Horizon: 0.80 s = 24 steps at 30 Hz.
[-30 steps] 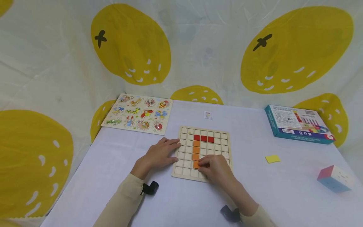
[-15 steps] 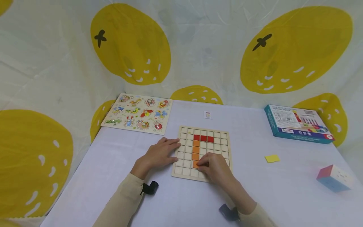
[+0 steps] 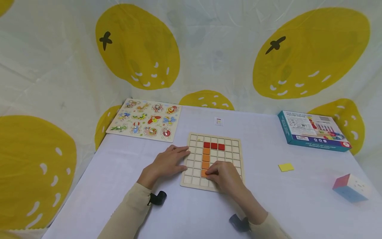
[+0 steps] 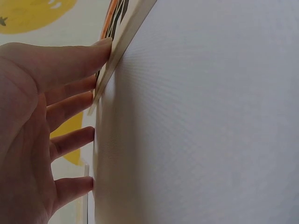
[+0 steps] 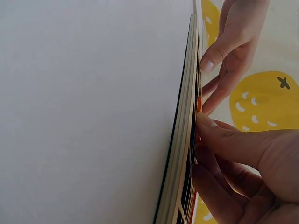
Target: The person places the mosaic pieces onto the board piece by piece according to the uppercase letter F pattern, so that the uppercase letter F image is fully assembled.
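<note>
A wooden grid board (image 3: 196,181) lies on the white-covered table in the head view. Three red tiles (image 3: 214,145) form a row on it, and three orange tiles (image 3: 206,158) run down below the leftmost red one. At the lower end of that column, my right hand (image 3: 226,176) pinches another orange tile (image 3: 204,173) between thumb and fingers, partly covering it. My left hand (image 3: 168,161) rests against the board's left edge with fingers spread. In the left wrist view, its thumb and some fingertips touch the board's edge (image 4: 122,46).
An insect picture puzzle (image 3: 144,120) lies at the back left. Behind the board is a small printed card (image 3: 219,121). To the right are a boxed toy set (image 3: 314,131), yellow pieces (image 3: 286,167) and a coloured cube (image 3: 351,188). A fruit-patterned cloth (image 3: 215,49) hangs behind the table.
My right hand has shifted slightly left, and the pinched orange tile has moved a little left with it. The left hand stays in place at the board's edge.
</note>
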Tool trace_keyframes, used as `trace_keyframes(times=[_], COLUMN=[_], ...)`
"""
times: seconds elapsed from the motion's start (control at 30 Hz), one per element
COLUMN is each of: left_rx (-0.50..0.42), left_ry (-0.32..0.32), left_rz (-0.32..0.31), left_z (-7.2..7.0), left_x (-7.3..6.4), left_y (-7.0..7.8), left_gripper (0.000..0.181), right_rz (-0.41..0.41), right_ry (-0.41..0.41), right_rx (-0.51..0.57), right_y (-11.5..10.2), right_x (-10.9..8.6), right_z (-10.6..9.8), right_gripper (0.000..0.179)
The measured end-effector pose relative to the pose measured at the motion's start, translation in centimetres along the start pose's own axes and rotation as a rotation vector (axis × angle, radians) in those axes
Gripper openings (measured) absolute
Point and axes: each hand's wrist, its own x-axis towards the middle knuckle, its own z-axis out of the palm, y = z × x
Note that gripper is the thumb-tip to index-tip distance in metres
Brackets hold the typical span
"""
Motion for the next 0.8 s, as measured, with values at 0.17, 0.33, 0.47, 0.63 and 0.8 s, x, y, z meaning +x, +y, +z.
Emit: trace_keyframes(times=[0.17,0.33,0.47,0.63,0.8], left_rx=[0.002,0.004,0.007,0.011,-0.006], left_ry=[0.005,0.011,0.013,0.013,0.008], left_rz=[0.002,0.007,0.011,0.008,0.006], left_z=[0.09,0.13,0.1,0.08,0.05], left_x=[0.02,0.05,0.07,0.06,-0.06], left_y=[-0.07,-0.15,-0.17,-0.12,0.05], left_gripper=[0.063,0.063,0.063,0.063,0.063], right_rz=[-0.001,0.0,0.004,-0.005,0.041], right_ry=[0.005,0.005,0.006,-0.005,-0.072], right_rx=[-0.003,0.005,0.006,-0.005,0.038], right_y=[0.03,0.03,0.01,0.06,0.37], right_x=[0.07,0.06,0.06,0.08,-0.24], right_z=[0.11,0.07,0.07,0.04,-0.59], right_gripper=[0.013,0.012,0.012,0.013,0.019])
